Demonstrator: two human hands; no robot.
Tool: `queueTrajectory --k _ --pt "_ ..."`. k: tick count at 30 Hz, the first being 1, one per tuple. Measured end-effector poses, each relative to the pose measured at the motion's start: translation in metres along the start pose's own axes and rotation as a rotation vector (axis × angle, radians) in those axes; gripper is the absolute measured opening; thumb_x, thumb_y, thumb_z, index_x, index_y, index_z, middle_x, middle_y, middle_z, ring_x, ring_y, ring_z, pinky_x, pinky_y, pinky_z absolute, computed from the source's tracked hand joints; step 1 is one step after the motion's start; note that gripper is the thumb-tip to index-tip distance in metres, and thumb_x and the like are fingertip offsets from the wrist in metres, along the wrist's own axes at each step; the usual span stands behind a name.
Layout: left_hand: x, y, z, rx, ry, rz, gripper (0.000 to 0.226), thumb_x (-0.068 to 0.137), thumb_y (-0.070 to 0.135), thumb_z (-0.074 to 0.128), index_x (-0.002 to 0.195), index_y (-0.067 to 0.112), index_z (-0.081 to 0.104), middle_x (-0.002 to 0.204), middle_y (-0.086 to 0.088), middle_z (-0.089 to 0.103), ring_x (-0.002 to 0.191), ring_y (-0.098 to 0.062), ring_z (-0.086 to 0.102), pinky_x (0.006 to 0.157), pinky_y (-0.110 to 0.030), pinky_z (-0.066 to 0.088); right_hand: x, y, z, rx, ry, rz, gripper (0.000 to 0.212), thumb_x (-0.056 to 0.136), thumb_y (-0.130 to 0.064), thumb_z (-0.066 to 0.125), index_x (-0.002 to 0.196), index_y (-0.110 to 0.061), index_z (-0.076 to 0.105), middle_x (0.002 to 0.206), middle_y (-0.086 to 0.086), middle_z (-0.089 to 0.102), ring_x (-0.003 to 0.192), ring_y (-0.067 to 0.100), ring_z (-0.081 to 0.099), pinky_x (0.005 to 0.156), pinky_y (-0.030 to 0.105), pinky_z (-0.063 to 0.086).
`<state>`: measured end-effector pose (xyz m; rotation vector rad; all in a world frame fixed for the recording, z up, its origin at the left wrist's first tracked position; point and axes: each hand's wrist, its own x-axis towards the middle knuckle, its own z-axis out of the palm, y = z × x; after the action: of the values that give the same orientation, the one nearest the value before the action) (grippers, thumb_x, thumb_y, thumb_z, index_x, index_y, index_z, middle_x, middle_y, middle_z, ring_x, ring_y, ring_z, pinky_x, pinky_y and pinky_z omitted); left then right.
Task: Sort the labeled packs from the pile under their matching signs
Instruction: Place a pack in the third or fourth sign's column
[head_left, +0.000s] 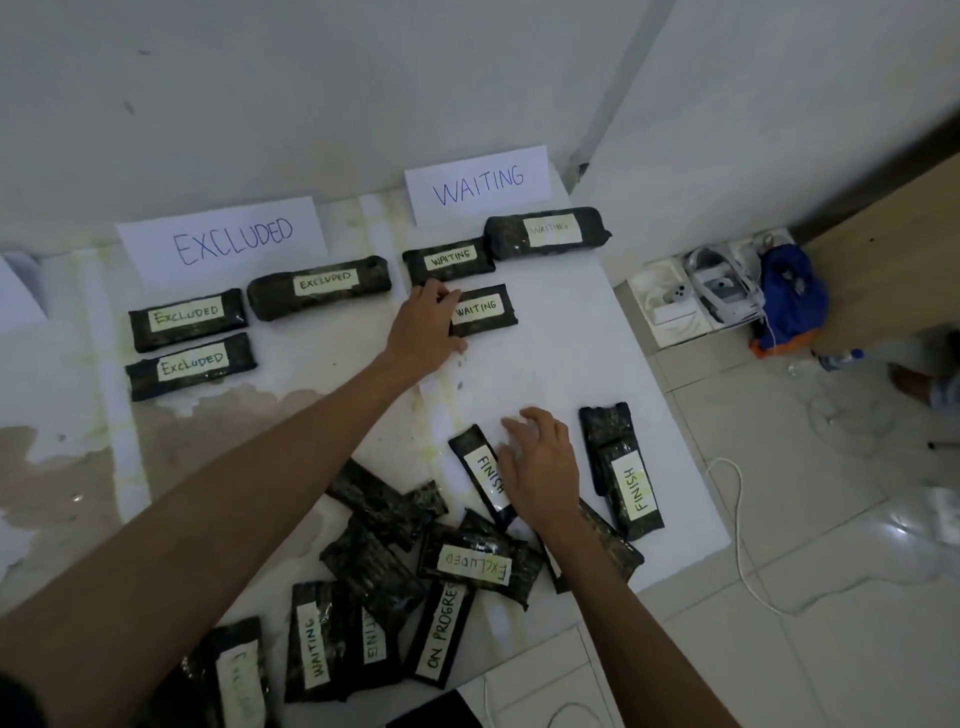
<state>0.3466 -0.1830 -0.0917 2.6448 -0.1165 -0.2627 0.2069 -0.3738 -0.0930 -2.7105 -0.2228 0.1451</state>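
Up near the wall, the left hand (427, 326) grips the left end of a WAITING pack (483, 310) lying on the white board (561, 353) under the WAITING sign (478, 191), just below two other WAITING packs (450, 258). Nearer, the right hand (540, 465) hovers with fingers spread and slightly curled over a FINISH pack (485, 475) at the top of the pile (415, 571). Three EXCLUDED packs (187, 318) lie below the EXCLUDED sign (223, 241), to the left. A second FINISH pack (626, 480) lies just right of the right hand.
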Motion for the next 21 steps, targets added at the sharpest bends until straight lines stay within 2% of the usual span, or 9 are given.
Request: queueTrajectory --k 6,8,11,13,16,21 --pt "-0.008 0.000 -0.003 0.007 -0.012 0.002 0.073 0.080 0.029 0.070 0.140 0.009 0.033 0.142 -0.015 0.033 0.131 -0.032 0.029 0.105 -0.042 0.032 -0.001 -0.006 -0.006 0.086 -0.071 0.030 0.048 0.087 -0.043 0.042 0.119 -0.011 0.059 0.122 0.012 0.053 0.112 0.028 0.048 0.090 0.042 0.047" --pt "-0.020 0.001 -0.006 -0.020 0.000 0.008 0.067 0.082 0.025 0.066 0.139 0.010 0.035 0.144 -0.015 0.032 0.131 -0.033 0.029 0.105 -0.043 0.031 -0.006 -0.012 -0.011 0.095 -0.094 0.045 0.053 0.084 -0.045 0.048 0.124 -0.011 0.055 0.120 0.011 0.053 0.110 0.028 0.047 0.090 0.042 0.046" --pt "-0.052 -0.003 -0.008 -0.031 0.012 0.002 0.058 0.084 0.021 0.059 0.137 0.009 0.040 0.142 -0.014 0.037 0.128 -0.032 0.034 0.103 -0.042 0.033 -0.018 -0.025 -0.014 0.000 -0.137 0.044 0.058 0.076 -0.043 0.064 0.125 -0.014 0.053 0.114 0.010 0.052 0.102 0.027 0.047 0.082 0.039 0.045" --pt "-0.080 -0.010 -0.004 -0.051 0.015 -0.027 0.056 0.084 0.022 0.058 0.136 0.010 0.041 0.142 -0.013 0.038 0.130 -0.031 0.033 0.106 -0.043 0.033 -0.027 -0.033 -0.012 -0.090 -0.190 0.031 0.059 0.076 -0.040 0.066 0.126 -0.014 0.051 0.113 0.011 0.053 0.099 0.029 0.049 0.078 0.038 0.045" --pt "-0.117 -0.023 0.007 -0.027 0.013 -0.046 0.055 0.084 0.023 0.058 0.135 0.010 0.043 0.146 -0.012 0.037 0.135 -0.032 0.030 0.110 -0.046 0.030 -0.032 -0.040 -0.006 -0.125 -0.252 0.061 0.060 0.081 -0.029 0.065 0.135 -0.015 0.042 0.118 0.011 0.050 0.102 0.029 0.047 0.085 0.037 0.042" --pt "-0.140 -0.043 0.016 0.065 -0.051 0.038 0.058 0.085 0.032 0.041 0.137 0.006 0.041 0.150 -0.016 0.028 0.138 -0.036 0.025 0.109 -0.049 0.029 -0.032 -0.044 -0.002 0.060 -0.225 0.158 0.057 0.083 -0.019 0.067 0.135 -0.017 0.045 0.121 0.011 0.046 0.109 0.027 0.042 0.094 0.035 0.040"
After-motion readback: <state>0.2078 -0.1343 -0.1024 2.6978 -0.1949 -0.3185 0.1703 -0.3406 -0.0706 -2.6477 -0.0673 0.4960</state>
